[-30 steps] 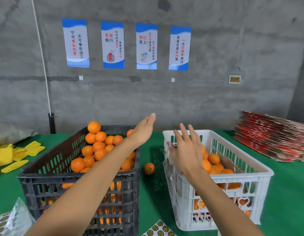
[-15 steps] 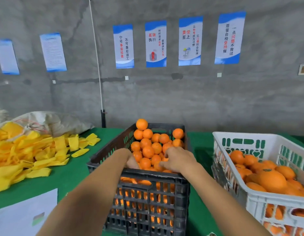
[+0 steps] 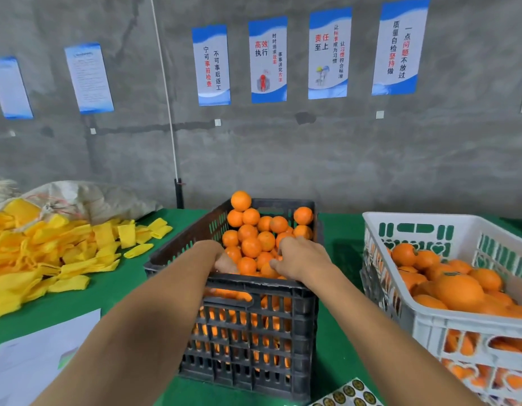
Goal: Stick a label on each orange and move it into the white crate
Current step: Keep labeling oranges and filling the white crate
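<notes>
Both hands reach into the black crate — the right hand curls over an orange; the left hand is too hidden to tell. Oranges look firm, round, likely to roll — best cupped around the middle.

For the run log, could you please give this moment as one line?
both hands in black crate | left hand, right hand on oranges | grip unclear | white crate part-filled
</notes>
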{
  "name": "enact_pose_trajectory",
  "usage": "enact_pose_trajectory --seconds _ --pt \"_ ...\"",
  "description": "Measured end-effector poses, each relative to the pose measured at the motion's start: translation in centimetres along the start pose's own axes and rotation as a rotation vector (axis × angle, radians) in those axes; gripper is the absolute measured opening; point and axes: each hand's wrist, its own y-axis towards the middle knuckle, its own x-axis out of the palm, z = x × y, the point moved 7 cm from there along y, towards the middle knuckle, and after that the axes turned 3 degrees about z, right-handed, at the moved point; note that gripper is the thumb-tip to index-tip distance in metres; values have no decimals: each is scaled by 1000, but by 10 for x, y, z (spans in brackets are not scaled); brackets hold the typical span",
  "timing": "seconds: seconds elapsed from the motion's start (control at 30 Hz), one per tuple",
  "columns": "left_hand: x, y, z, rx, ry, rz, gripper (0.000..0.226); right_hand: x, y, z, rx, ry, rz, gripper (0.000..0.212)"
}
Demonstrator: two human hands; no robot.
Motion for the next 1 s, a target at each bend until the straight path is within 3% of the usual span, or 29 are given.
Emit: enact_pose_trajectory --seconds 0.03,0.1,0.13,0.2,0.3,0.4,0.53,0.63,0.73,0.87,1.0 --pt "0 -9 8 37 -70 5 61 -2 -1 -1 -4 6 8 23" --pt "-22 -33 38 213 -192 269 52 -11 -3 -2 -12 83 77 26" --pt "-34 -47 56 332 -278 427 46 -16 -4 -1 -18 114 135 36" --pt "-43 -75 85 512 -547 563 35 -22 -10 2 -14 167 209 62" --pt "-35 -105 111 611 -718 583 48 -25 -24 19 59 369 229 77" --pt "-14 -118 134 677 -758 561 67 -33 -54 48 68 376 416 73" --pt "18 -112 151 677 -739 562 72 4 -112 83 111 698 562 55" --pt "22 -103 149 661 -746 584 80 66 -152 113 197 774 482 41" --pt "22 -103 142 609 -766 551 89 128 -183 128 187 667 196 40" --pt "21 -115 141 589 -719 606 81 177 -209 133 54 432 -87 58" --pt "21 -125 143 599 -632 689 71 191 -212 135 16 308 -187 75"
